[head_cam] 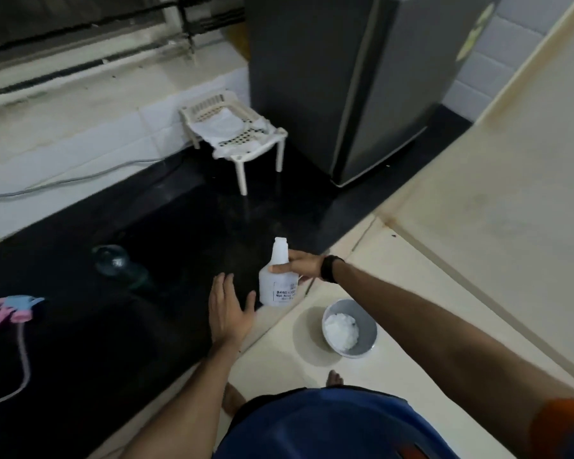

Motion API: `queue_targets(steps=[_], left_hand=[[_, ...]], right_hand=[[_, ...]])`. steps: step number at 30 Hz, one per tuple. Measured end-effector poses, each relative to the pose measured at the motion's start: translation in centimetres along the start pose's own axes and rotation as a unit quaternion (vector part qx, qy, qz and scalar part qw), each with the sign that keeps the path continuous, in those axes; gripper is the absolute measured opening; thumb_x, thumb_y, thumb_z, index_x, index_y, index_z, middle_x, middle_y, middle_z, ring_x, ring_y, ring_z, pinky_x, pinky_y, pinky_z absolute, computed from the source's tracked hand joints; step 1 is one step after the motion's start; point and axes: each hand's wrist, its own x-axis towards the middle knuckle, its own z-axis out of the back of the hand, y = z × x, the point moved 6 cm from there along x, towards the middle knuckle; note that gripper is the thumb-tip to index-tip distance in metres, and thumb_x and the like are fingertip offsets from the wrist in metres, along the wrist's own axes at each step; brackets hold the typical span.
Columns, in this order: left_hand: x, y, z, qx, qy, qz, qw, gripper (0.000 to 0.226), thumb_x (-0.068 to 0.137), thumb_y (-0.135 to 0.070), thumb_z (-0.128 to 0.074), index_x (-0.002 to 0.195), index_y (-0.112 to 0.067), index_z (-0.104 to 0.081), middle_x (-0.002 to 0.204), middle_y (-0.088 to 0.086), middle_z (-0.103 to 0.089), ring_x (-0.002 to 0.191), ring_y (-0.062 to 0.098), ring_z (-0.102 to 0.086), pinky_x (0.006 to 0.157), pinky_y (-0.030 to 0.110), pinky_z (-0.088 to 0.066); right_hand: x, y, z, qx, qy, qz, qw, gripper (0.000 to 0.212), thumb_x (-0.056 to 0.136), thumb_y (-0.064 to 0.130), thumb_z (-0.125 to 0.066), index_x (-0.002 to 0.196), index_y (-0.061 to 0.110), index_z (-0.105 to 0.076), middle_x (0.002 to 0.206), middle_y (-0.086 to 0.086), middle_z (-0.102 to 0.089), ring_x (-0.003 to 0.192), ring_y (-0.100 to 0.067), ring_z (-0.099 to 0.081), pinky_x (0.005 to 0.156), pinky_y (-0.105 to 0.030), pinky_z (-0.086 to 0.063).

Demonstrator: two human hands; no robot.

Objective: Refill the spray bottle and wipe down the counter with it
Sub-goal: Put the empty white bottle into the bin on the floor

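A white translucent spray bottle [276, 279] with its top off stands upright at the front edge of the black counter [90, 313]. My right hand [299, 267] grips it around the shoulder. My left hand [230, 308] hovers flat and open just left of the bottle, over the counter. The bottle's blue and pink trigger head [15, 309] with its long tube lies on the counter at far left. A white cloth [224, 127] is draped over a small plastic rack [236, 134] at the back.
A dark green glass bottle [120, 266] lies on the counter left of my hands. A grey fridge [355, 84] stands at the back right. On the floor below, a grey bin [367, 339] holds crumpled white stuff. A grey cable [63, 182] runs along the tiled wall ledge.
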Motion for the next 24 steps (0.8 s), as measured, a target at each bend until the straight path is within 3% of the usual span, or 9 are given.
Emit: queue_targets(steps=[3,5,9,12,15,21,24], left_hand=[[-2.0,-6.2,-4.6,-0.002,0.052,-0.096,0.994,0.057,0.09,-0.027,-0.067,0.14,-0.007,-0.05,0.147,0.014,-0.049,0.138,0.031,-0.043,0.113,0.043,-0.038],[-3.5,-9.8,-8.0,0.02,0.134,-0.124,0.983,0.055,0.09,-0.027,-0.065,0.14,-0.01,-0.05,0.144,0.01,-0.051,0.135,0.027,-0.046,0.109,0.037,-0.039],[-6.7,-12.9,-14.6,0.05,0.367,-0.049,0.928,0.057,0.09,-0.036,-0.066,0.14,-0.017,-0.048,0.144,0.003,-0.05,0.135,0.022,-0.045,0.109,0.033,-0.039],[-8.9,-13.6,-17.5,0.099,0.46,-0.013,0.882,0.059,0.087,-0.043,-0.068,0.138,-0.019,-0.051,0.143,0.005,-0.051,0.129,0.023,-0.051,0.107,0.037,-0.042],[-9.7,-14.5,-19.1,0.124,0.48,-0.006,0.869,0.053,0.088,-0.046,-0.066,0.133,-0.022,-0.053,0.139,0.003,-0.053,0.123,0.022,-0.054,0.103,0.038,-0.046],[-9.6,-15.8,-21.3,0.129,0.472,0.007,0.872,0.05,0.089,-0.044,-0.066,0.132,-0.021,-0.055,0.137,0.002,-0.055,0.125,0.02,-0.053,0.103,0.037,-0.045],[-9.4,-16.4,-22.0,0.125,0.465,0.011,0.876,0.047,0.09,-0.045,-0.065,0.13,-0.022,-0.055,0.136,0.0,-0.054,0.123,0.019,-0.054,0.102,0.037,-0.046]], right_hand=[[-2.1,-7.8,3.8,0.023,-0.045,-0.04,0.998,0.055,0.085,0.052,-0.07,0.13,0.024,-0.053,0.123,-0.001,-0.064,0.109,-0.023,-0.062,0.083,-0.037,-0.055],[-3.5,-13.4,6.1,0.051,-0.086,-0.083,0.991,0.068,0.082,0.053,-0.073,0.138,0.027,-0.045,0.132,0.0,-0.058,0.112,-0.024,-0.059,0.08,-0.036,-0.054],[-6.1,-22.7,8.5,0.077,-0.139,-0.167,0.973,0.082,0.077,0.059,-0.073,0.143,0.024,-0.039,0.136,-0.003,-0.055,0.116,-0.029,-0.056,0.095,-0.042,-0.051],[-7.3,-27.2,9.3,0.047,-0.153,-0.194,0.968,0.084,0.077,0.06,-0.072,0.144,0.019,-0.039,0.138,-0.008,-0.055,0.121,-0.03,-0.054,0.1,-0.043,-0.047],[-7.6,-30.1,10.2,0.07,-0.193,-0.208,0.956,0.079,0.081,0.054,-0.072,0.143,0.017,-0.04,0.139,-0.01,-0.053,0.122,-0.03,-0.053,0.095,-0.037,-0.046],[-6.4,-33.7,10.6,0.119,-0.227,-0.218,0.942,0.076,0.082,0.047,-0.073,0.142,0.015,-0.04,0.136,-0.012,-0.05,0.119,-0.031,-0.054,0.09,-0.039,-0.05],[-5.5,-34.7,10.4,0.13,-0.23,-0.222,0.939,0.078,0.082,0.045,-0.073,0.145,0.016,-0.037,0.14,-0.012,-0.048,0.124,-0.032,-0.051,0.095,-0.042,-0.049]])
